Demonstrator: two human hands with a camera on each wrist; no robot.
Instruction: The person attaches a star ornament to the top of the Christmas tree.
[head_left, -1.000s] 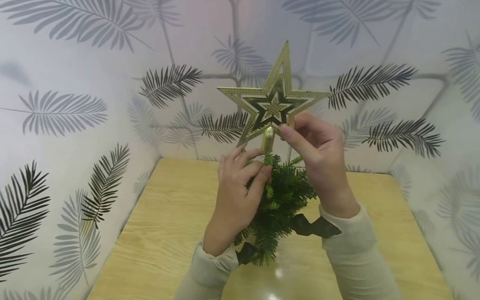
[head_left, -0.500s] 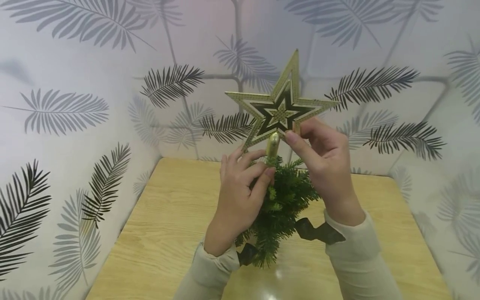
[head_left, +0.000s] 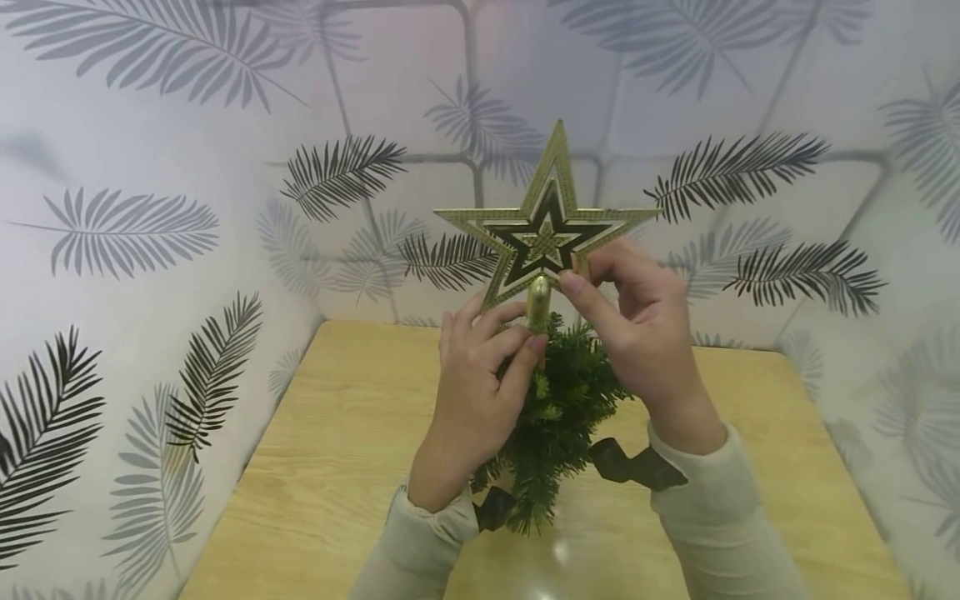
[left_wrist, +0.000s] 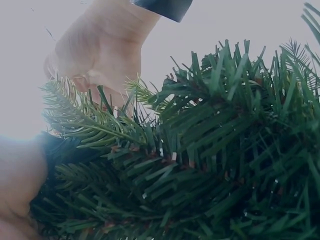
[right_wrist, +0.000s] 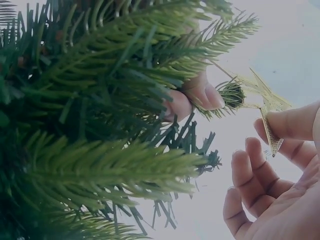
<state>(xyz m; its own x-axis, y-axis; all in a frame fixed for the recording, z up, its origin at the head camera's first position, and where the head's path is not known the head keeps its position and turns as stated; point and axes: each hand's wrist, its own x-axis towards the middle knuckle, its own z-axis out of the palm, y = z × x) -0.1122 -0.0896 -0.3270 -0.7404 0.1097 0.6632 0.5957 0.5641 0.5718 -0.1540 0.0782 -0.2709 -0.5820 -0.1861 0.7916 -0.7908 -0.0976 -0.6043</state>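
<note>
A gold star tree topper (head_left: pixel 543 246) stands nearly upright over the top of a small green artificial Christmas tree (head_left: pixel 558 417). My right hand (head_left: pixel 645 333) pinches the star's lower right point between thumb and fingers; in the right wrist view this hand (right_wrist: pixel 280 185) has its other fingers loosely curled. Below the star, its gold socket (head_left: pixel 538 302) sits over the tree's tip. My left hand (head_left: pixel 480 383) pinches the top stem just beneath the socket, clearly visible from the right wrist. Green branches (left_wrist: pixel 200 145) fill most of the left wrist view and hide the left fingertips there.
The tree stands on a pale wooden table (head_left: pixel 322 467). Behind and beside it rise walls (head_left: pixel 150 150) with a leaf pattern. Black straps (head_left: pixel 637 462) are at both wrists, close to the branches.
The star and its socket have come down onto the tree's tip, with the right hand lowering too. Its tilt to the right half a second ago has straightened. The left hand has barely moved.
</note>
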